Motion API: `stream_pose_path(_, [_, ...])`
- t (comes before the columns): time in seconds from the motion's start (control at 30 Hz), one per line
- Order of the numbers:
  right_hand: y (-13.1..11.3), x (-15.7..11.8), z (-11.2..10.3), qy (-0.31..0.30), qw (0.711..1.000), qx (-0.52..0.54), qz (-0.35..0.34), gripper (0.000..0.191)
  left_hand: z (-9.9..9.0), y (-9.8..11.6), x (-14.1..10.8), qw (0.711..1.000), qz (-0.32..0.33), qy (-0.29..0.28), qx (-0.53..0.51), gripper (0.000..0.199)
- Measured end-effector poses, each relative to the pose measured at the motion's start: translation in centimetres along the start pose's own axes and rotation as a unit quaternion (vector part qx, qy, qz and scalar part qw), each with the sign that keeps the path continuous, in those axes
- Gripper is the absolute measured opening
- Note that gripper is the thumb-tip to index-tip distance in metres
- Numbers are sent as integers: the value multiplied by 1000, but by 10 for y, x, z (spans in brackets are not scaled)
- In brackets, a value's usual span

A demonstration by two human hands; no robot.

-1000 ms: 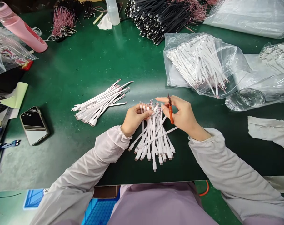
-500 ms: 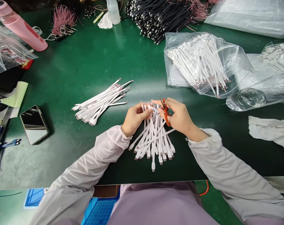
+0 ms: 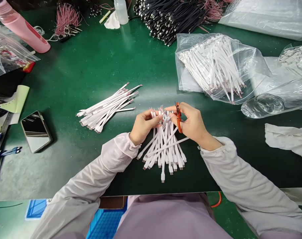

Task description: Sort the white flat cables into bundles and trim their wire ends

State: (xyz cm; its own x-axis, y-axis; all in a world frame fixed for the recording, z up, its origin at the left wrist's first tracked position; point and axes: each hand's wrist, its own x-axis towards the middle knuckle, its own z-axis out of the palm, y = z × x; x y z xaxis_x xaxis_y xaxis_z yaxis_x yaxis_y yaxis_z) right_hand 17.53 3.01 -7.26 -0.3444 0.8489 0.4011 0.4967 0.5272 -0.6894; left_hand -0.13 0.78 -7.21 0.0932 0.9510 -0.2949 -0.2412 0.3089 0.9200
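White cables [image 3: 163, 159] fan out from between the grips toward the wearer's body, bare wire ends uppermost. The left grip [image 3: 144, 126] pinches several near those ends. The right grip [image 3: 194, 124] wraps orange-handled cutters [image 3: 178, 121], now more upright than half a second ago; the handling seems centred on the wires. I can't tell whether its fingertips hold one. Left of the left grip, another white bundle [image 3: 108, 108] lies on the green surface [image 3: 91, 66].
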Motion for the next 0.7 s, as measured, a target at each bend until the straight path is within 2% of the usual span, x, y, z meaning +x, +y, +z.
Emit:
stream_pose_path(0.43, [-3,1,2,1,996,-41,-76,30,1,0,0,1000,9,14,11,32])
stream_pose_path(0.7, [3,0,4,19,993,-72,-89,25,2,0,-1,1000,9,25,-3,29])
